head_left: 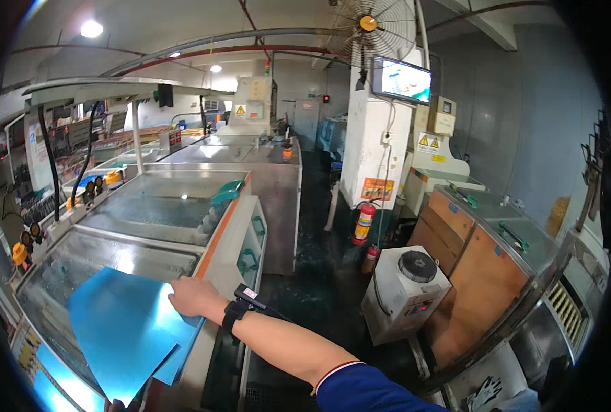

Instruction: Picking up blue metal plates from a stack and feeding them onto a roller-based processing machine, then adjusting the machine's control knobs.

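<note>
Blue sleeve: five o'clock, closest to us, the forearm stretched toward eight, seemingly so we can stand beside the machine.
Left hand: a small dark shape at the sheet's bottom corner, past seven o'clock, may be part of it; we cannot tell its grip.
Blue sheet: eight o'clock, tilted above the machine's near cover.
Right hand: fingers closed on the sheet's right edge, thumb hidden; holding there likely spares the broad face.
Wrist strap: black, perhaps worn there to leave our fingers free.
Green handle: nine o'clock, on the next clear cover, presumably reachable from the aisle.
Fire extinguisher: past three o'clock, beside the white pillar, probably for quick access.
Screen: one o'clock, mounted high, apparently for visibility.
</note>
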`<state>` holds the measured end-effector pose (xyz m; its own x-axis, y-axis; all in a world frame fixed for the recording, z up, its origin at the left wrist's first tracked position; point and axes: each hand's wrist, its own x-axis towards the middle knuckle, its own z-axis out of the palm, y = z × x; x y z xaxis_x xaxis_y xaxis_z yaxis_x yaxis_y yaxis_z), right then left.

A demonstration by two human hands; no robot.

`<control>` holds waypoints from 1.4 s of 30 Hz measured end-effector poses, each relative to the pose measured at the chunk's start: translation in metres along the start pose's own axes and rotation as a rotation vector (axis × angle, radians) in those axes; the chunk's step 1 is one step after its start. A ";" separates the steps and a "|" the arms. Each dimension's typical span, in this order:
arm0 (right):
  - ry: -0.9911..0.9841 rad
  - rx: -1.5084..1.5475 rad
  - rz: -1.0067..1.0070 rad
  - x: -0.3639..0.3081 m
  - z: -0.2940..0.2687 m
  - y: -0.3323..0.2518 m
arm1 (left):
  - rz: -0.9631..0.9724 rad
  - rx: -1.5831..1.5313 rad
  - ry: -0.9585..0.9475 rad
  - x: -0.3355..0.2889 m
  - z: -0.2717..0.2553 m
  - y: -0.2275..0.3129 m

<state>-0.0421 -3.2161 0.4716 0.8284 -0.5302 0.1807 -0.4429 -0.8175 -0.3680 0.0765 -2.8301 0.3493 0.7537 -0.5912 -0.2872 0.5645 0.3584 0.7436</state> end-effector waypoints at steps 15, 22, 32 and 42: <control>-0.105 -0.119 0.026 0.001 0.003 -0.006 | 0.262 0.263 -0.023 -0.032 0.032 0.012; -0.126 -0.153 0.002 0.018 0.019 0.034 | 0.101 -0.088 -0.038 -0.038 0.043 0.005; -0.214 -0.181 -0.030 0.031 0.004 0.011 | 0.063 -0.066 -0.103 -0.042 0.032 0.020; -0.171 -0.145 0.004 0.019 0.005 -0.001 | 0.021 -0.063 -0.094 -0.042 0.027 0.027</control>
<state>-0.0243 -3.2245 0.4712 0.8671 -0.4978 0.0172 -0.4810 -0.8458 -0.2309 0.0511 -2.8145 0.3978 0.7326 -0.6470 -0.2115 0.5710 0.4149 0.7084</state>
